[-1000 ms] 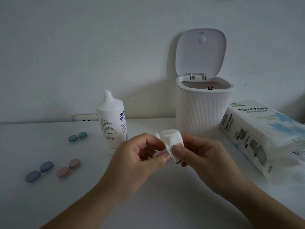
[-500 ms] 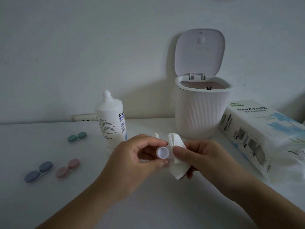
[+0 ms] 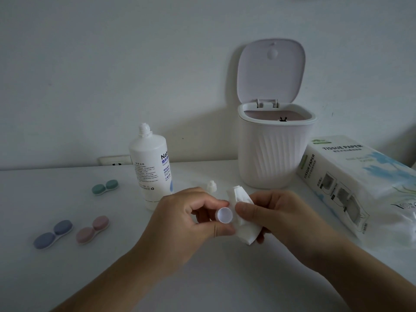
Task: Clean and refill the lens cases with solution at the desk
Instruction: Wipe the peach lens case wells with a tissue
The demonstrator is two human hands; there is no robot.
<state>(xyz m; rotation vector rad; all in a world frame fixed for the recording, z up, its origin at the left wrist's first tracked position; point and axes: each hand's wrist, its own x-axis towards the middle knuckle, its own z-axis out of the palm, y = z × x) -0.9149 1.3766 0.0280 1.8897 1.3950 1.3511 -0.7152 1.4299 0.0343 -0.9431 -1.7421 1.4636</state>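
Desk (image 3: pixel 56 278) – bottle (image 3: pixel 150 167), bin (image 3: pixel 273 154) behind hands – cases left.

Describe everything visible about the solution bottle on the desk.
The solution bottle is white, opaque plastic by its look, with a rounded shoulder and a narrow threaded neck that is uncapped. It stands upright on the white desk, near the wall, left of the bin. Printed text covers its label, with blue lettering and a blue shape on the right side. The left hand hides its lower right part in the view; whether they touch cannot be told.
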